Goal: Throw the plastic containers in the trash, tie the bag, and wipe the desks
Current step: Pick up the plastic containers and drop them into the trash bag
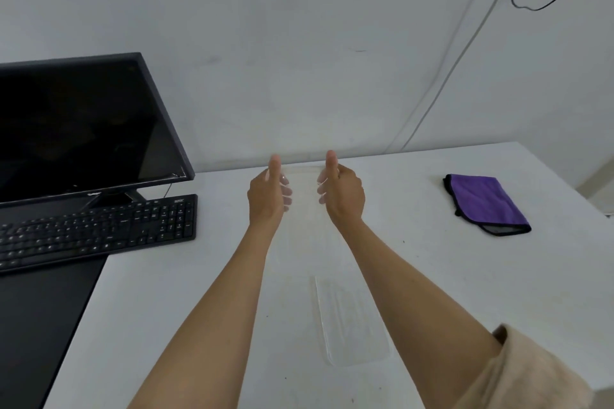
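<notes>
A clear plastic container (303,206) is held between both hands above the white desk (432,292), near its far edge. My left hand (267,192) grips its left side, thumb up and fingers curled behind the plastic. My right hand (342,191) grips its right side the same way. A second clear plastic container (350,319) lies flat on the desk nearer to me, between my forearms. A folded purple cloth (486,204) with black trim lies on the desk at the right.
A black monitor (83,129) and a black keyboard (96,231) sit at the left on a dark desk (40,325). A grey wall rises right behind the desks, with cables running down it at the right.
</notes>
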